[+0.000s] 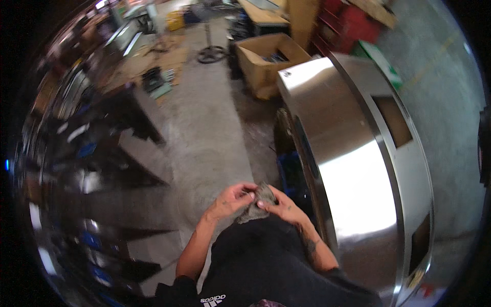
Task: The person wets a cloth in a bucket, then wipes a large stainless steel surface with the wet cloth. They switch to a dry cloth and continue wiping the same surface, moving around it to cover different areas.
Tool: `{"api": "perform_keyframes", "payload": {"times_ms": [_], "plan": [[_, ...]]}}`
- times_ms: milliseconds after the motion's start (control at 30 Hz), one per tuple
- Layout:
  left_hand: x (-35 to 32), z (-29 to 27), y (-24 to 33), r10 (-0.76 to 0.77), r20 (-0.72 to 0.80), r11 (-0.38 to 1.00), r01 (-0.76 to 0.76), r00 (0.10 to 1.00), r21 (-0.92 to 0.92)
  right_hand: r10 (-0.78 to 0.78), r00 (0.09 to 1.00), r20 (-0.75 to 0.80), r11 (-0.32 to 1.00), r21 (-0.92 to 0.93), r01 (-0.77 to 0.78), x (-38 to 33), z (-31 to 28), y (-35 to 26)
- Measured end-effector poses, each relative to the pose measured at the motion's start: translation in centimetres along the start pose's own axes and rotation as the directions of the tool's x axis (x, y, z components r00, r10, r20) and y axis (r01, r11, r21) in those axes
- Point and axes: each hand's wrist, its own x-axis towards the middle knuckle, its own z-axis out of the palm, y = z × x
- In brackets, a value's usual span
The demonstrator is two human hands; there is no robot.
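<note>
In front of my waist, both hands meet at a crumpled grey-brown cloth (263, 197), which could be a rag or a knitted work glove. My left hand (232, 200) pinches its left side, with thumb and fingers closed near the middle. On the other side, my right hand (284, 206) grips the cloth with the thumb laid across its front. A lower flap of the cloth hangs against my dark shirt. The fingertips behind the cloth are hidden.
To my right stands a long shiny stainless-steel housing (340, 128) with rectangular cut-outs. Beyond it is an open cardboard box (271, 64) beside red drawers (332, 25). Dark metal panels (138, 158) line the left. A round-based stand (211, 54) is on the concrete floor ahead.
</note>
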Motion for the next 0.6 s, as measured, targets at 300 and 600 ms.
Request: {"api": "perform_keyframes", "payload": {"times_ms": [300, 600], "plan": [[23.0, -5.9, 5.1, 0.079, -0.272, 0.997, -0.08, 0.959, 0.007, 0.008, 0.952, -0.307, 0.99, 0.138, 0.037, 17.1, -14.6, -3.2], [44.7, -10.3, 5.0, 0.227, -0.401, 0.935, -0.084, 0.887, 0.344, -0.276, 0.67, -0.689, 0.732, -0.602, -0.318, 33.2, -37.8, -7.2]]}}
